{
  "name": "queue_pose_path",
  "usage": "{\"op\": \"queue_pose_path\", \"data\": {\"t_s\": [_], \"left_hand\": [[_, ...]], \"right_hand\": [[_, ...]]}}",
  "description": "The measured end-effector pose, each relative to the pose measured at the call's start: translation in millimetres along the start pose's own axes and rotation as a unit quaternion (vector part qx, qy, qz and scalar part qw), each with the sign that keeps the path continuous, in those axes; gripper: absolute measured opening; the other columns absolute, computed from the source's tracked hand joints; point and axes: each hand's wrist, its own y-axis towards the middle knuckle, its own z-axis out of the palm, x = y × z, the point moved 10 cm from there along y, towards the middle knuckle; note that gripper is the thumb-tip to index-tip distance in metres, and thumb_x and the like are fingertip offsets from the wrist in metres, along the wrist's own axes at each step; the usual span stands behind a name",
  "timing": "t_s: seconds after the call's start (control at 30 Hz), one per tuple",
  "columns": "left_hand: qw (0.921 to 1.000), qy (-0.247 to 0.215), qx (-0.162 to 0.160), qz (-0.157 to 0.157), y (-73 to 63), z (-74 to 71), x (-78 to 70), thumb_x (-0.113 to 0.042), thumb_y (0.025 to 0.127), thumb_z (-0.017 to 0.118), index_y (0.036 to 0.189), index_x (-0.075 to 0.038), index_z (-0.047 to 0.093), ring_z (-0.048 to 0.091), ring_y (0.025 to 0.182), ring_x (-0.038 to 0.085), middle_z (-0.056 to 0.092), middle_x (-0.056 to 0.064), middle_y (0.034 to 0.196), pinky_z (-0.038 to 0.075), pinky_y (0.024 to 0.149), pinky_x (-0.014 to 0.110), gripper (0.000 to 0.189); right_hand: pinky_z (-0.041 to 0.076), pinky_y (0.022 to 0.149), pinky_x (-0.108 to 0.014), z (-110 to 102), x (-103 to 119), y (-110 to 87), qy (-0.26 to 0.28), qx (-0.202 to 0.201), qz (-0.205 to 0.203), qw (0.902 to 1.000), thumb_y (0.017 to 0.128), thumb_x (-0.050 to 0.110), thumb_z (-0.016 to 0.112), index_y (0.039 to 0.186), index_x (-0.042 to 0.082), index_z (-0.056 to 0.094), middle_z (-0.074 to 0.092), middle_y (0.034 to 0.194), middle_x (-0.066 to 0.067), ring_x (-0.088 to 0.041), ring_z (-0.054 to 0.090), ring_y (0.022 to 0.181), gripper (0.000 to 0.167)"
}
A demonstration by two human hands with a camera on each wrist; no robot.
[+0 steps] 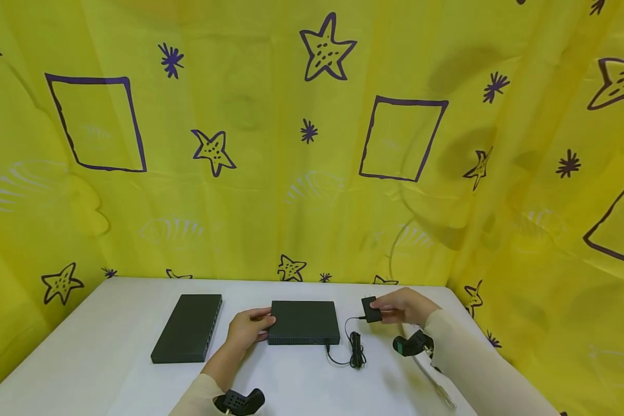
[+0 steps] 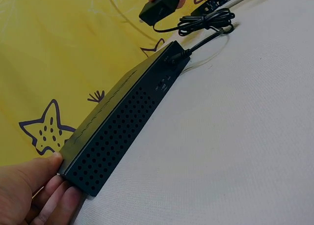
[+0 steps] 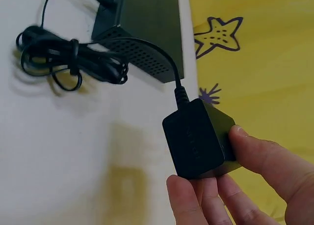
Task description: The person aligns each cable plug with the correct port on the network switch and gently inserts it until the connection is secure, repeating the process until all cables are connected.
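A flat black box like a network switch (image 1: 303, 322), with vent holes along its side, is at the middle of the white table. My left hand (image 1: 247, 330) grips its left end, thumb on top and fingers underneath in the left wrist view. With my right hand (image 1: 403, 306) I pinch a black power adapter (image 3: 196, 141) between thumb and fingers, above the table to the box's right. A thin black cable (image 3: 73, 63), coiled and tied in a bundle, runs from the adapter to a plug (image 2: 182, 55) seated in the box's near side.
A second flat black box (image 1: 187, 328) lies on the left of the table (image 1: 109, 346), ports along its right side. A white cord (image 1: 433, 378) lies at the right, beneath my right forearm. Yellow patterned curtain (image 1: 260, 196) hangs behind the table and at its sides.
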Motion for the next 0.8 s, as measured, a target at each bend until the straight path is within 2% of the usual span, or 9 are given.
{"op": "queue_pose_path", "data": {"t_s": [0.27, 0.57, 0.8], "left_hand": [[1.0, 0.004, -0.007, -0.002, -0.2, -1.7, 2.0, -0.012, 0.086, 0.076, 0.124, 0.003, 0.065, 0.067, 0.092, 0.019, 0.069, 0.018, 0.111, 0.061, 0.072, 0.032, 0.042], [1.0, 0.002, -0.006, 0.002, -0.5, -1.6, 1.3, -0.011, 0.086, 0.076, 0.124, 0.004, 0.066, 0.067, 0.091, 0.018, 0.069, 0.017, 0.109, 0.061, 0.072, 0.032, 0.041], [1.0, 0.007, -0.006, -0.001, 0.0, -1.2, 1.4, -0.012, 0.086, 0.076, 0.124, 0.002, 0.066, 0.067, 0.093, 0.02, 0.069, 0.017, 0.109, 0.061, 0.073, 0.032, 0.042]], "right_hand": [[0.061, 0.067, -0.028, 6, 19, 1.3, 0.021, 0.01, -0.001, 0.9997, 0.087, 0.001, 0.071, 0.117, -0.014, 0.058, 0.068, 0.079, -0.008, -0.017, 0.068, 0.069, 0.036], [0.061, 0.069, -0.03, 16, 38, 2.0, 0.042, -0.008, -0.013, 0.999, 0.086, 0.001, 0.073, 0.12, -0.013, 0.055, 0.068, 0.081, -0.009, -0.017, 0.068, 0.07, 0.041], [0.061, 0.071, -0.032, 30, 49, 4.0, 0.054, -0.002, -0.019, 0.9984, 0.085, 0.0, 0.073, 0.121, -0.014, 0.056, 0.067, 0.082, -0.01, -0.019, 0.068, 0.071, 0.043]]}}
